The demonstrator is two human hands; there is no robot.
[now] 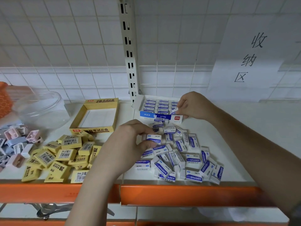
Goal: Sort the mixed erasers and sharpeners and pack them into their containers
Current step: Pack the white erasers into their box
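On the white shelf [244, 128] with its orange front edge, your stock lies in three groups. Centre-right: a loose heap of white-and-blue erasers [184, 159], labels facing every way. Your left hand [128, 144] rests at the heap's near-left side, fingers curled round one white eraser [154, 138] marked ERASER, lifted just above the others. Behind the heap: an open blue-and-white eraser box [160, 117], partly filled with neat rows of the same erasers. Your right hand [193, 106] is at the box's right end, thumb and fingers pinching a single eraser [174, 111] tilted over the rows. Centre-left: a pile of yellow 2B erasers [63, 157], some showing barcodes, lying in front of an open yellow 2B box [112, 110] that shows only its white floor. Far left: pastel sharpeners [14, 144] in pink, blue and white, heaped beside a clear plastic jar [42, 110] lying on its side. Rear wall: a paper sign [250, 59] with three handwritten characters.
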